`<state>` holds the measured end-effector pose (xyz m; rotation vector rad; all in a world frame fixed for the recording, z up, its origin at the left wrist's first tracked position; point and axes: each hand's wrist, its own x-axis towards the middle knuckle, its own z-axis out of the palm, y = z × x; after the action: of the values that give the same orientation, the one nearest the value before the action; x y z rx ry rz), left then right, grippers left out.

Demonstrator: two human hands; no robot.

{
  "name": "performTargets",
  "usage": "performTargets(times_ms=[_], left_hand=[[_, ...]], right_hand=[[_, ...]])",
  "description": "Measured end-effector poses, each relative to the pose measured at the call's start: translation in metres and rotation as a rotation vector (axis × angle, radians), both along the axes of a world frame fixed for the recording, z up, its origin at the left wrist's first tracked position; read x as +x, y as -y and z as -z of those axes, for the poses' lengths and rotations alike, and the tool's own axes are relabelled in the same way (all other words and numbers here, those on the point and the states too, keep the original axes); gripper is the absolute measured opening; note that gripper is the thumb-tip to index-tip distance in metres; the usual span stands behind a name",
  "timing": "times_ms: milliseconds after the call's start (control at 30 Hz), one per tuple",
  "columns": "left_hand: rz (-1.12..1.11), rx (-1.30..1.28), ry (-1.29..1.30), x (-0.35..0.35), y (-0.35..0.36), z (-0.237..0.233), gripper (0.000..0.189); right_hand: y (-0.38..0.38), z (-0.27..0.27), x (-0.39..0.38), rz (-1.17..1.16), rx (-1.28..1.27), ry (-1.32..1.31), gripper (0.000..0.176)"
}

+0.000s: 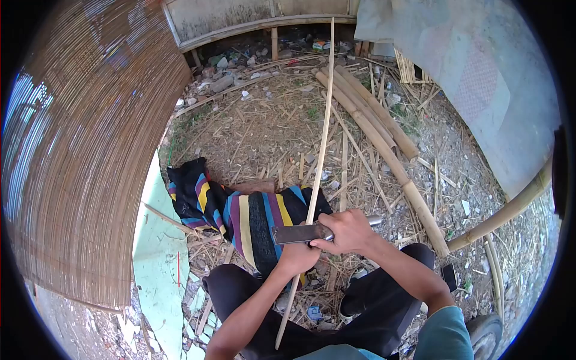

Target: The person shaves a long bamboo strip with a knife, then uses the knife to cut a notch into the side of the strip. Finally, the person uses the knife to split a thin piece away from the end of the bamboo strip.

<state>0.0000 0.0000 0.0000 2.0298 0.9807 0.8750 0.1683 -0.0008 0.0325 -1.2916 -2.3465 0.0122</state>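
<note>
Littered dirt ground w/ bamboo poles, where R hand grips knife across pale strip L hand clasps, prob. shaving step, next stroke needing steady pressure.

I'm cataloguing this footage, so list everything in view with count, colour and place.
Bamboo strip: 1, pale, running up the centre
Broad-bladed knife: 1, dark grey, across the strip
Striped cloth: 1, multicoloured, left of centre
Bamboo poles: at least 3, tan, right
Slatted screen: 1, brown, left
Ground sheet: 1, pale green, lower left
Large sheet: 1, grey, upper right
Tyre: 1, dark, lower right
Bamboo scraps: many, tan, across ground
Left hand: 1, bare, at strip
Right hand: 1, bare, fingers around knife handle
Legs: 2, dark trousers, bottom
</note>
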Motion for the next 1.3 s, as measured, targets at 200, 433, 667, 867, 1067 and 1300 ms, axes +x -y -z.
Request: performTargets(times_ms=[200, 433, 667, 867, 1067, 1300], left_hand=[[-0.174, -0.188, -0.053, -0.006, 0.015, -0.016, 0.016], [-0.165, -0.125, -0.061, -0.009, 0.007, -0.013, 0.014], [-0.205, -0.126, 0.019, -0.009, 0.016, -0.017, 0.012], [-0.069, -0.222, 0.164, -0.006, 0.020, -0.010, 0.024], [-0.050, -0.526, 0.304, -0.014, 0.014, -0.012, 0.024], [-0.005, -0.932, 0.512, -0.020, 0.009, -0.021, 0.019]], right_hand=[[-0.044, -0.007, 0.033, 0.560, 0.050, -0.212, 0.050], [0.001, 0.003, -0.002, 0.067, -0.111, -0.070, 0.047], [-0.041, -0.013, 0.024, 0.535, -0.146, -0.305, 0.048], [-0.071, 0.005, 0.095, 0.817, 0.040, -0.538, 0.065], [-0.043, -0.001, 0.074, 0.569, -0.248, -1.064, 0.062], [-0.009, 0.001, 0.019, 0.131, -0.035, -0.199, 0.051]])
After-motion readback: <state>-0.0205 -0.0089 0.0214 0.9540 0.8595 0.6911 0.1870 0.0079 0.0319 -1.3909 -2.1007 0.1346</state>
